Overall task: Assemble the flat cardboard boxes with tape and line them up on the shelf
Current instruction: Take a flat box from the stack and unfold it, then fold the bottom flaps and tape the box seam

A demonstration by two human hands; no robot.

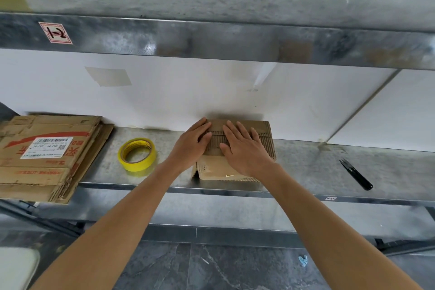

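On the grey metal shelf (pixel 306 167), your flat left hand (pixel 191 146) and right hand (pixel 244 148) press the small brown cardboard box's (pixel 226 169) flaps closed, likely for taping with the yellow tape roll (pixel 137 154) beside it.

Here's the small brown cardboard box (pixel 226 170), standing formed on the metal shelf (pixel 306 167) close to the back wall, its corrugated top flaps (pixel 264 130) folded shut and pressed flat under the left hand (pixel 191 146) and the right hand (pixel 244 146). Over at the shelf's left end lies the stack of flat cardboard boxes (pixel 47 172), red print and a white barcode label (pixel 46 147) on top, its near edge overhanging the shelf front. Between stack and box, the yellow tape roll (pixel 141 164) lies flat on the shelf, apart from both.
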